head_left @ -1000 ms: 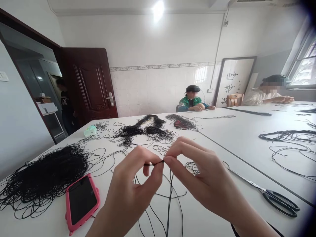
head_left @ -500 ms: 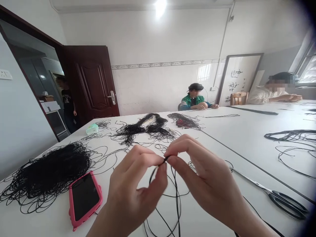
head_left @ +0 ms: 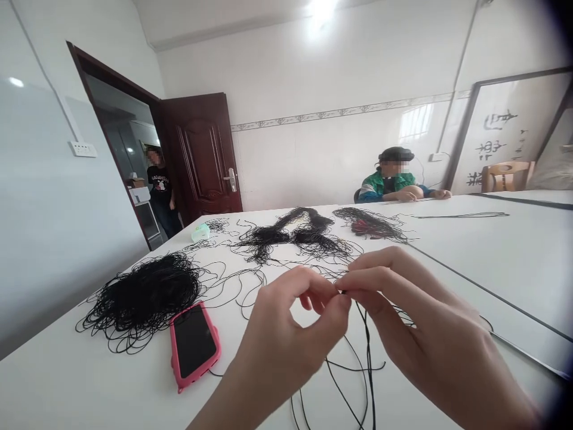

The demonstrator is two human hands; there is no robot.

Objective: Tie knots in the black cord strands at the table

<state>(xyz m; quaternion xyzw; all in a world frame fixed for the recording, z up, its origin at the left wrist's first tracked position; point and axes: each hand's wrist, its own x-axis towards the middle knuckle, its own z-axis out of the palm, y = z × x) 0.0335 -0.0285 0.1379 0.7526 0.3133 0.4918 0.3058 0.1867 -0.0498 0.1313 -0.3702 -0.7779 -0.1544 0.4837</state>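
Thin black cord [head_left: 367, 340] hangs in loops from between my fingertips, above the white table [head_left: 250, 388]. My left hand [head_left: 304, 322] pinches it with thumb and forefinger. Touching those fingertips from the right, my right hand [head_left: 398, 298] also pinches the cord. The short piece between the fingers is mostly covered. A tangled heap of black cord [head_left: 152, 292] lies on the left, beside a phone in a pink case [head_left: 195, 344]. More black cord bundles [head_left: 308, 233] spread out beyond my hands.
A light green container [head_left: 200, 232] stands near the far left edge. Red-handled tools [head_left: 363, 228] lie in cord at the back. Scissors blades [head_left: 528, 353] show at right. A person [head_left: 390, 179] sits across the table; another person [head_left: 160, 185] stands in the doorway.
The view has turned left, so everything appears further right, and the scissors' handles have left the picture. Both hands remain together on the cord, with the right fingers now further over the pinch.
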